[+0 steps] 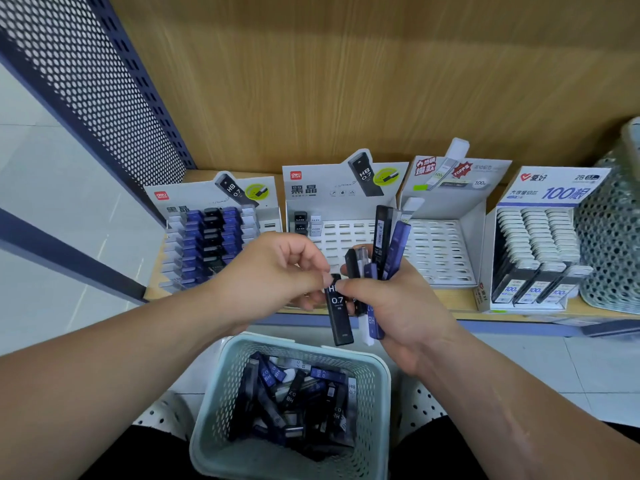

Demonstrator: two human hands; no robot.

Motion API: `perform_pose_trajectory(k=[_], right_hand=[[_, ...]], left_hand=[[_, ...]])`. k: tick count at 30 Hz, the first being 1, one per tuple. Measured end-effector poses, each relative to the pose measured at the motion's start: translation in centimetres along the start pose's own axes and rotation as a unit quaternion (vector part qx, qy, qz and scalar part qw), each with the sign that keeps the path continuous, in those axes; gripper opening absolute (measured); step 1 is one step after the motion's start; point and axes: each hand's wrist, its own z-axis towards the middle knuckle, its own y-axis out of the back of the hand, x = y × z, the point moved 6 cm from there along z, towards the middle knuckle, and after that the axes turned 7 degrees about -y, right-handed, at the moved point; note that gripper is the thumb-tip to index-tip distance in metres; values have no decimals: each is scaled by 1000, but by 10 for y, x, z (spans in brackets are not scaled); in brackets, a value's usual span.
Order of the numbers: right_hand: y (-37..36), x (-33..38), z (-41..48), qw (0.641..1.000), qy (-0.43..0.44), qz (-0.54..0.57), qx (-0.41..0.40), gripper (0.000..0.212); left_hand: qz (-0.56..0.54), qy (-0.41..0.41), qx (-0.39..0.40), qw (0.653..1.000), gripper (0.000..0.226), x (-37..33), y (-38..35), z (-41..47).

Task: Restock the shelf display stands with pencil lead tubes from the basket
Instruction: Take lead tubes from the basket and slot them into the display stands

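Your left hand [277, 268] reaches in from the lower left, knuckles up and fingers curled. Its fingertips pinch the top end of a black tube [338, 317] marked HB 0.7, which hangs almost upright between your two hands.

Your right hand [401, 313] comes in from the lower right with its back to the camera. It is wrapped around a bundle of tubes [384, 244], black, blue and clear, that fan out above the fist. Its thumb lies across the black tube just beside your left fingertips.

Both hands are close together above the basket [379, 386], which sits low between your forearms with loose tubes [294, 400] piled inside.

Beyond your hands, on the wooden shelf [457, 303], the left display stand [207, 244] is packed. The second stand [346, 233] holds only a few tubes at its top left. The third stand [440, 247] shows bare slots.
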Motion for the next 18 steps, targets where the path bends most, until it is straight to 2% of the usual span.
perform_pose_trajectory(k=[5,8,13,18], right_hand=[[4,1,3,1000,0,2,-5,25],[10,-1,5,1000,-3,11,-28,24],[22,-3,7,998,-15,34,-47,30],[25,-4,5,998,-20,46,-40,30]], left_hand=[[-5,-3,15,1000,16,1,-7,10],[36,-27,-24,999,19,-2,12,20],[195,-76,-161,965,22,5,55,31],[347,-125,-132,920,18,10,47,38]])
